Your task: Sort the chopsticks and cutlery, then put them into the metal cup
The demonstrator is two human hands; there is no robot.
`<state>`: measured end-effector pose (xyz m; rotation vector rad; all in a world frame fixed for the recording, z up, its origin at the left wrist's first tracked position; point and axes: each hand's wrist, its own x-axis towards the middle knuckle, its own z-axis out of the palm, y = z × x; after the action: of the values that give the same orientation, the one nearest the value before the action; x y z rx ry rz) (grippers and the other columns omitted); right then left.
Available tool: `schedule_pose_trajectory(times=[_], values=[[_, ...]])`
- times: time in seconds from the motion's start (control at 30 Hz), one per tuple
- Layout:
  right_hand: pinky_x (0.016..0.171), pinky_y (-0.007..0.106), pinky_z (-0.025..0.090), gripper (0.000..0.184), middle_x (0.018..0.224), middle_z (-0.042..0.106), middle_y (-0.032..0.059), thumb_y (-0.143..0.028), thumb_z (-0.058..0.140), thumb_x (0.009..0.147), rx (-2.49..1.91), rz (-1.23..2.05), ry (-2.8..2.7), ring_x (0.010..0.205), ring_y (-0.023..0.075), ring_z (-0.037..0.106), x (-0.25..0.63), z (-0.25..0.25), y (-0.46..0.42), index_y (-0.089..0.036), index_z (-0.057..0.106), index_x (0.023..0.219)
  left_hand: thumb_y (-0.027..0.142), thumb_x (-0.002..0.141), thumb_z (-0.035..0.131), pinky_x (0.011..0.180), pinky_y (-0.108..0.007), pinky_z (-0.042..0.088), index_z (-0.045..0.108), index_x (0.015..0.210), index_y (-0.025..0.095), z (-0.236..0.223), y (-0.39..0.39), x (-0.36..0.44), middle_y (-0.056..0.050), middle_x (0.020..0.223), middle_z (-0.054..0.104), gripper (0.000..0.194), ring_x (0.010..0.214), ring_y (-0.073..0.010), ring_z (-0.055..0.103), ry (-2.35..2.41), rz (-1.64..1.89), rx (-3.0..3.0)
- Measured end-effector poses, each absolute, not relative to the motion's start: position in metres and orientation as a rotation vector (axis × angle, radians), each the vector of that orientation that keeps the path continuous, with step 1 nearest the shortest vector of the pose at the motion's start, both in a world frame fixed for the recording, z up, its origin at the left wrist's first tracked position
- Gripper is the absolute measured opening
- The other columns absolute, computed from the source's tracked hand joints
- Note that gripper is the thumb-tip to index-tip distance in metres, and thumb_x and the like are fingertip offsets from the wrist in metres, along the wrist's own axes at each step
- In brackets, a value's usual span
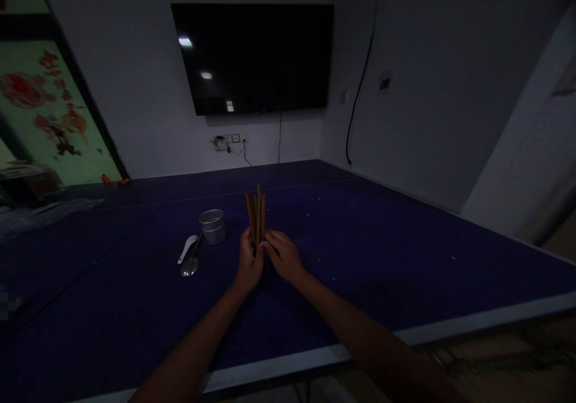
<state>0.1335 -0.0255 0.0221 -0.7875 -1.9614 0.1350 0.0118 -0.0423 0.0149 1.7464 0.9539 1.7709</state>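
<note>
A bundle of brown wooden chopsticks [257, 214] stands roughly upright over the table, with their tops fanned slightly apart. My left hand [249, 265] is wrapped round the lower part of the bundle. From the other side, my right hand [285, 255] grips the bundle with its fingers closed against it. The lower ends are hidden behind my hands. To the left of my hands a silver metal cup [213, 228] with round holes in its wall stands upright. Beside it lie a white soup spoon [186, 249] and metal spoons [189, 267], partly overlapping.
The dark blue table [387, 253] has a pale front edge and small white specks. Clear plastic wrapping [45, 214] and a box [29, 184] are at the far left. Small orange objects [122, 182] lie by the back wall. A television [258, 61] hangs above.
</note>
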Motion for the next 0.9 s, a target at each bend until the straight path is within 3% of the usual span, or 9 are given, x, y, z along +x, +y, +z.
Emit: schedule_pose_trajectory(times=[0.13,0.27,0.47,0.63,0.8,0.9], values=[[0.091,0.034,0.043,0.033,0.105,0.066,0.0057,-0.032,0.035,0.094,-0.851,0.190,-1.914,0.103,0.0184,0.057,0.134,0.024,-0.026,-0.025,0.066,0.106,0.043,0.085,0.049,0.102,-0.035,0.034,0.032,0.131,0.019,0.010,-0.041,0.013,-0.013,0.130,0.047,0.055,0.119,-0.0198,0.047,0.923,1.667,1.773],[0.088,0.031,0.044,0.033,0.101,0.067,0.0043,-0.033,0.036,0.093,-0.913,0.278,-1.908,0.099,0.0166,0.059,0.135,0.021,-0.023,-0.026,0.068,0.099,0.042,0.084,0.051,0.099,-0.035,0.037,0.040,0.127,0.018,0.006,-0.034,0.008,-0.011,0.123,0.054,0.050,0.112,-0.0201,0.052,0.954,1.543,1.763],[0.081,0.027,0.045,0.032,0.097,0.068,0.0035,-0.031,0.037,0.094,-0.942,0.327,-1.961,0.090,0.0145,0.061,0.135,0.019,-0.021,-0.024,0.069,0.095,0.041,0.082,0.053,0.101,-0.036,0.035,0.051,0.118,0.018,0.007,-0.033,0.005,-0.010,0.121,0.057,0.044,0.115,-0.0210,0.051,0.975,1.494,1.729],[0.083,0.027,0.044,0.035,0.100,0.067,0.0039,-0.032,0.034,0.094,-0.918,0.260,-1.986,0.095,0.0149,0.060,0.135,0.022,-0.024,-0.023,0.068,0.096,0.045,0.076,0.060,0.097,-0.034,0.038,0.057,0.110,0.018,0.011,-0.035,0.007,-0.008,0.112,0.062,0.044,0.108,-0.0206,0.055,0.944,1.538,1.571],[0.082,0.025,0.043,0.041,0.099,0.068,0.0046,-0.034,0.030,0.095,-1.085,0.278,-1.998,0.092,0.0148,0.061,0.134,0.020,-0.025,-0.021,0.069,0.091,0.045,0.065,0.071,0.082,-0.030,0.046,0.060,0.104,0.015,0.008,-0.031,0.009,-0.008,0.096,0.067,0.050,0.090,-0.0191,0.062,0.855,1.475,1.215],[0.079,0.025,0.044,0.042,0.096,0.069,0.0069,-0.036,0.029,0.095,-1.225,0.304,-2.055,0.090,0.0163,0.063,0.132,0.013,-0.023,-0.018,0.067,0.100,0.040,0.061,0.075,0.067,-0.026,0.048,0.062,0.090,0.012,0.001,-0.027,0.005,-0.005,0.078,0.067,0.042,0.069,-0.0153,0.063,0.878,1.376,1.054]])
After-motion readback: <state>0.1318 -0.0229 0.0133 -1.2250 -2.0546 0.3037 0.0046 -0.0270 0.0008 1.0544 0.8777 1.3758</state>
